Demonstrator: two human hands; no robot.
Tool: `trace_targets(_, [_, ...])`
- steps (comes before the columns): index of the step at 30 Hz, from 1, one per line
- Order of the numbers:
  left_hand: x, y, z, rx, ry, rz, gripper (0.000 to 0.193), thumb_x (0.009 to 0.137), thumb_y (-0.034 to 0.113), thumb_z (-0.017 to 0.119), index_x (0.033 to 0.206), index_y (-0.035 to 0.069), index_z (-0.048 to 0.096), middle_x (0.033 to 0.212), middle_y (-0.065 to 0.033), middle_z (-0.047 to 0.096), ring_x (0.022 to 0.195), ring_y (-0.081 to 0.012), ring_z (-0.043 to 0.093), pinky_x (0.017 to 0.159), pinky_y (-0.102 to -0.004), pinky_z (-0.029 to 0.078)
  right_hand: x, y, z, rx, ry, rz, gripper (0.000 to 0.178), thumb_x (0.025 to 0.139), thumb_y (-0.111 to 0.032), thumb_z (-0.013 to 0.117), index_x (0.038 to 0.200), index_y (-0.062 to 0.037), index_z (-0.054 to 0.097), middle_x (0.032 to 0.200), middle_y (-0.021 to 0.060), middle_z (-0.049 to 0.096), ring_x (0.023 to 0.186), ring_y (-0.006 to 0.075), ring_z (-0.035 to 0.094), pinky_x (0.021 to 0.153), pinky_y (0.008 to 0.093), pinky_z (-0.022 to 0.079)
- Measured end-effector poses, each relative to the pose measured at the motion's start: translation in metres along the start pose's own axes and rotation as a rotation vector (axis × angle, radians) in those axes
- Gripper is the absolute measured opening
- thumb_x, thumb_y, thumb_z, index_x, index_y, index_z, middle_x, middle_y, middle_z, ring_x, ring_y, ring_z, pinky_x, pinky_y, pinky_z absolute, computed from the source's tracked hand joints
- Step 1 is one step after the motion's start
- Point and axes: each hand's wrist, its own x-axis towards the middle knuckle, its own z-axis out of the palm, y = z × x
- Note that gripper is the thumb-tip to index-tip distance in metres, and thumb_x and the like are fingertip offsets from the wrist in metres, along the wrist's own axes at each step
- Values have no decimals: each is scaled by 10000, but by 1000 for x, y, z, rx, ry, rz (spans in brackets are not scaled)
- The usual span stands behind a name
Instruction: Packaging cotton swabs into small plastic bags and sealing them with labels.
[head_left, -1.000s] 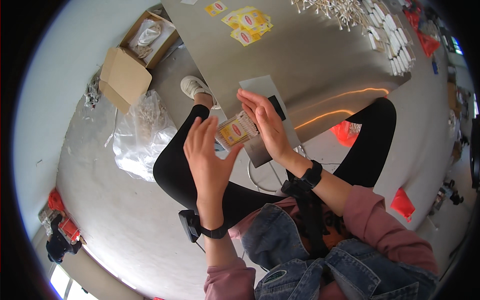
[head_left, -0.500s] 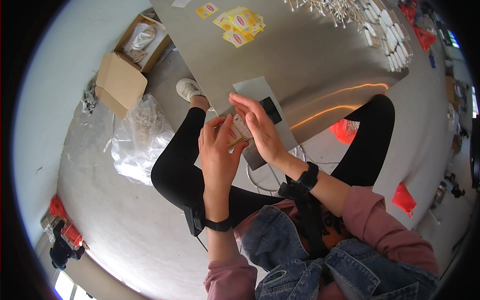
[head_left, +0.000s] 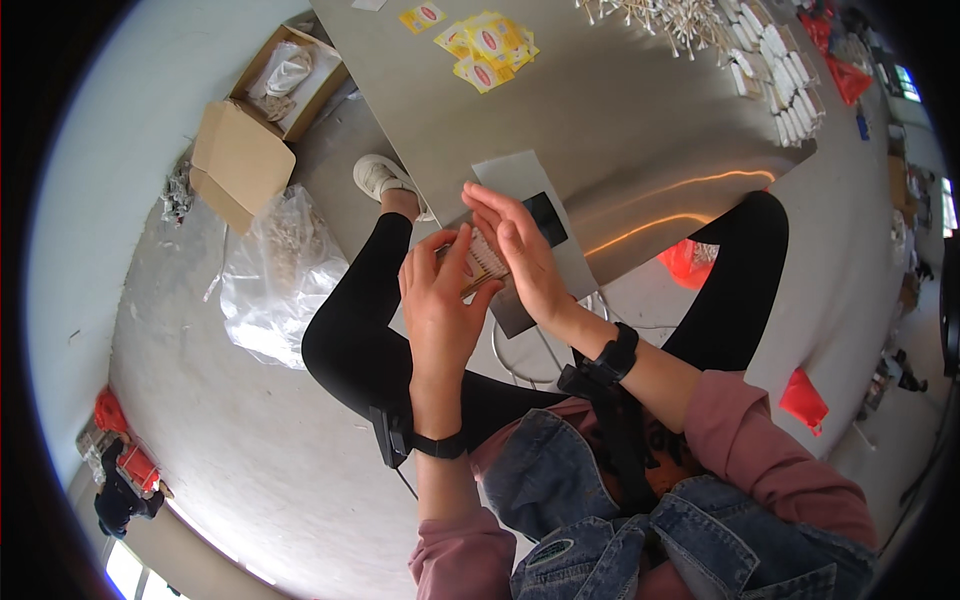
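My left hand (head_left: 440,300) and my right hand (head_left: 520,250) are pressed together around a small clear packet (head_left: 482,262) with thin sticks in it, held over the near edge of the grey table (head_left: 600,110). The left fingers grip the packet's left side. The right palm lies flat against its right side. Just beyond the hands, a grey metal plate (head_left: 535,225) with a black square on it lies at the table edge. Much of the packet is hidden by my fingers.
Yellow sachets (head_left: 485,45) lie at the far left of the table, thin sticks (head_left: 670,20) and white packets (head_left: 775,85) at the far right. An open cardboard box (head_left: 255,115) and a clear plastic bag (head_left: 280,270) sit on the floor to the left. Red bags (head_left: 805,400) lie right.
My two hands have come together: the left hand rose and closed in on the packet, and the right palm now presses against it.
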Motion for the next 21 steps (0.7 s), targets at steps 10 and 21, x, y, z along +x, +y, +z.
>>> trace_targets(10, [-33,-32,-6,-1048,398,-845,366,993,287,611,1234,12,627,1111,-54,670,975,-106,624,807,-256,486,-4,-5,-20,136,113,-38,612,1060,-449,341,1448,24,334,1484,192,380,1426,273,342,1189,395,269])
trace_targets(21, [-31,-20,37,-1366,605,-645,307,1006,239,588,1133,-33,652,1045,-77,674,946,-143,642,845,-292,527,-11,1,1,4,15,-43,605,1066,-413,342,1472,33,292,1523,192,334,1446,280,310,1198,394,238])
